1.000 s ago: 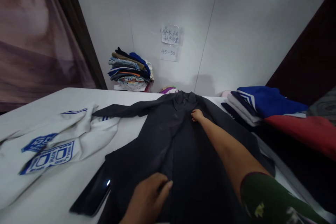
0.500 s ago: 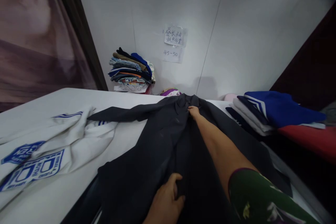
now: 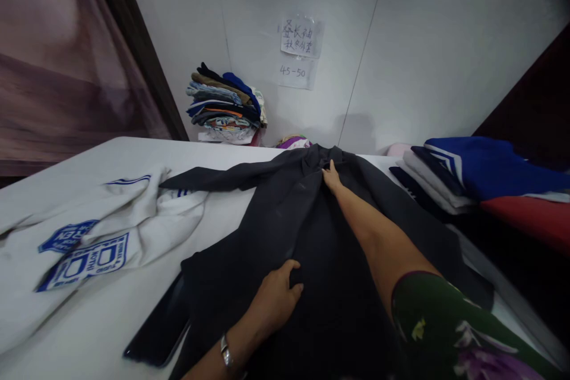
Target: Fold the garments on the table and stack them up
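A dark grey long-sleeved jacket (image 3: 262, 231) lies spread over the white table, its collar toward the wall and one sleeve stretched out left. My right hand (image 3: 331, 178) is closed on the jacket's front edge just below the collar. Lower down, my left hand (image 3: 278, 294), a silvery band at its wrist, grips the same front edge; thumb and forefinger show a gap, and the other fingers are partly hidden. The edge runs straight between both hands. Beside the jacket's lower left part lies a black phone (image 3: 158, 326), partly under the cloth.
A white garment with blue print (image 3: 151, 243) lies crumpled on the left of the table (image 3: 111, 157). Folded clothes (image 3: 449, 184) are stacked at right, with a blue piece on top. Another clothes pile (image 3: 225, 107) stands by the wall, where handwritten paper signs (image 3: 300, 38) hang.
My left hand has moved left and slightly forward with the jacket's front edge. My right hand stays near the collar. The view has tilted down, and more of the phone shows.
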Motion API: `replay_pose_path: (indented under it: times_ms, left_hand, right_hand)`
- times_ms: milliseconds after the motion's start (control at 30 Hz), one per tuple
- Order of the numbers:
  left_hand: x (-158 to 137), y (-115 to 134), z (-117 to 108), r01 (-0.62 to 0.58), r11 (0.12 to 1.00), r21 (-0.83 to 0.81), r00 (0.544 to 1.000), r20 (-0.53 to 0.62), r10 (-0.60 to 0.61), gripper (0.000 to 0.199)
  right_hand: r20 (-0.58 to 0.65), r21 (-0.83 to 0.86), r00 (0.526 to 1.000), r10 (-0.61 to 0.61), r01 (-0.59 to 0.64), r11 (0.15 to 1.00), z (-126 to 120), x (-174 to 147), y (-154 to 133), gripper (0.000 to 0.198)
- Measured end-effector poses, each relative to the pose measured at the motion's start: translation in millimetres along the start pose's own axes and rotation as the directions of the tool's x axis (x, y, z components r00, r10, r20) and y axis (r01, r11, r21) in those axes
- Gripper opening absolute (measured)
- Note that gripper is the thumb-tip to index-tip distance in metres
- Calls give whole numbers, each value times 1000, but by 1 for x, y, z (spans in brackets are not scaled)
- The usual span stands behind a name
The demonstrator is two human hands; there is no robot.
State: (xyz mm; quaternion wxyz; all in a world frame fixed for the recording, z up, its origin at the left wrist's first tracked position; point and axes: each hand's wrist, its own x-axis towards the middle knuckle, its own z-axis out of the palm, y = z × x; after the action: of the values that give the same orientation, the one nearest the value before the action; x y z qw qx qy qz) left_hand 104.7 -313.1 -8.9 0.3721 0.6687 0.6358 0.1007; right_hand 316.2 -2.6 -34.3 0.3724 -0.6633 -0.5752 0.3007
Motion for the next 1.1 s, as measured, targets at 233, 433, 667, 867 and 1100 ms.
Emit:
replay_pose_path:
  times_ms: [233,433,667,867,1100]
  left_hand:
    - [-5,1,1,-20,999,41,1000,-22,20,48]
    - [-9,11,6,-28,968,249,996,-74,48,46]
    - [-11,14,12,-39,918,395,989,-119,93,43]
    - [-16,19,15,-39,876,481,983,-140,120,43]
    - [-18,17,20,-29,869,493,978,-165,126,43]
  right_hand:
    - [255,-188,952,-170,222,957,-40,-95,40,46]
    - [298,-592,935,-194,340,730,-142,-176,118,50]
    - [192,-668,975,-113,214,712,-184,-244,150,57]
    - [181,-731,969,-166,246,637,-184,-284,153,59]
    - [205,-715,956,-212,294,634,-196,-309,167,64]
